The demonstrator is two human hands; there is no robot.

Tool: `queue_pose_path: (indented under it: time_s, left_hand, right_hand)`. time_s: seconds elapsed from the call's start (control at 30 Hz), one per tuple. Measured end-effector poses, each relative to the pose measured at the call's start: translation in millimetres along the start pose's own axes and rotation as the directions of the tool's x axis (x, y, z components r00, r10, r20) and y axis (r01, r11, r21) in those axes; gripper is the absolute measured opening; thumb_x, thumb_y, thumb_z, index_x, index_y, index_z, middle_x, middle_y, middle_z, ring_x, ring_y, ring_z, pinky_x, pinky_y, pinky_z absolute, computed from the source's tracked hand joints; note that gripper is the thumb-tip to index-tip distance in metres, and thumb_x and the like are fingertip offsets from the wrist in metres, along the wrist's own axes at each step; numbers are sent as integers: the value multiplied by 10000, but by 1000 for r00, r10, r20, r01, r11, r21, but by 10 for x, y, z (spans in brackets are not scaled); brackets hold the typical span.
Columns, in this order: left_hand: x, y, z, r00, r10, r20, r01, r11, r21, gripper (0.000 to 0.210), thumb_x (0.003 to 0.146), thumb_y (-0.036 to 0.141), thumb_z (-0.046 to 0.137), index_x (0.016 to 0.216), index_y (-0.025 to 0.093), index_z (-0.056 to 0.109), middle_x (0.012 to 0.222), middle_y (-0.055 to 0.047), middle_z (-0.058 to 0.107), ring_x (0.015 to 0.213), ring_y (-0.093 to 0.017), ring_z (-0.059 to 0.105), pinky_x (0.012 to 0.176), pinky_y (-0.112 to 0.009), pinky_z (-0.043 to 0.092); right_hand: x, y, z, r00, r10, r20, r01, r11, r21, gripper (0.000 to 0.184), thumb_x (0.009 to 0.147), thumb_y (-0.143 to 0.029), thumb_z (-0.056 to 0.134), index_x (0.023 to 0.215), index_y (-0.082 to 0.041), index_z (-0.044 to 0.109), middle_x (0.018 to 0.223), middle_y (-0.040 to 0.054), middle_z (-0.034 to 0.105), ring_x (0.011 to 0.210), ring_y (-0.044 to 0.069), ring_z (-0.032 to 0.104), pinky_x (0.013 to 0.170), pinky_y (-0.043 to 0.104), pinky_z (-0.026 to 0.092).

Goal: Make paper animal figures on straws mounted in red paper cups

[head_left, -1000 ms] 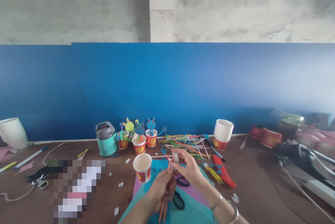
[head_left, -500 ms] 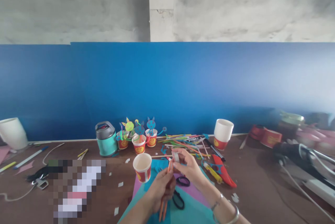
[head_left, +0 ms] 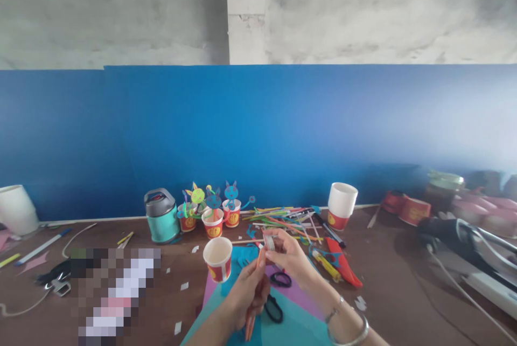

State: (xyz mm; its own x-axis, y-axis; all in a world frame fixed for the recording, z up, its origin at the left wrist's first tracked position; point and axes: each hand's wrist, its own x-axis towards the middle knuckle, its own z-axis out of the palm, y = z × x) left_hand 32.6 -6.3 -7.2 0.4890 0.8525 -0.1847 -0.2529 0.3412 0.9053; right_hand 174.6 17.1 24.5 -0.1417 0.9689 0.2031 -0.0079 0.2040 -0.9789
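My left hand (head_left: 252, 286) is closed around thin orange stems (head_left: 249, 327), whose lower ends stick out below the fist. They look like pipe cleaners or straws. My right hand (head_left: 286, 254) pinches a small, pale, clear-looking tape roll (head_left: 270, 240) right at the top of the stems, the fingers of both hands close together. Under the hands lie blue-green paper (head_left: 299, 319), a purple sheet and scissors with black handles (head_left: 273, 308), their blades hidden. A red and white paper cup (head_left: 218, 261) stands upright just left of the hands.
Behind are decorated cups with paper animal heads (head_left: 212, 222), a teal lidded container (head_left: 162, 222) and a pile of coloured stems (head_left: 286, 219). Stacked cups (head_left: 341, 206), a yellow cutter (head_left: 326, 266) and a red pouch-like item (head_left: 345, 265) lie right. Paper scraps dot the brown table (head_left: 388, 292).
The view has shifted slightly, so the table items sit a little further left. Both hands keep their grip, and the lower ends of the orange stems have drawn closer together.
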Motion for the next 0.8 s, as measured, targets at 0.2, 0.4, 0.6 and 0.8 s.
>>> queue_pose_path:
  time_s: [0.2,0.4,0.6,0.8]
  left_hand:
    - [1,-9,21,1000,10,-25,-10,1000,26,531,786,646,529,1134,246,544,396,107,421,252,-36,204,320,-183,121]
    - [23,-41,25,997,50,-63,-47,998,45,538,784,639,526,1091,198,545,369,110,418,240,-50,219,302,-181,141]
    - [35,-43,22,996,60,-73,-57,998,39,511,803,635,506,1058,194,549,351,111,400,245,-41,178,304,-177,108]
    - [39,-47,33,997,54,-58,-51,997,48,530,760,680,523,974,199,577,344,106,411,239,-41,189,291,-186,104]
  right_hand:
    - [-6,-6,8,1000,-9,-15,9,999,-31,359,646,-183,665,997,-215,596,761,-26,672,715,168,647,640,292,533]
    - [7,45,-2,1000,-13,14,14,998,-58,363,658,-174,654,1012,-201,582,782,-17,678,728,165,645,655,287,523]
    - [9,77,-6,998,37,41,-38,999,27,400,662,-195,663,1048,-176,561,776,-6,675,713,161,640,644,286,510]
    - [-4,58,6,999,33,21,-33,999,8,351,677,-224,676,1011,-177,580,717,-20,660,664,154,636,629,280,507]
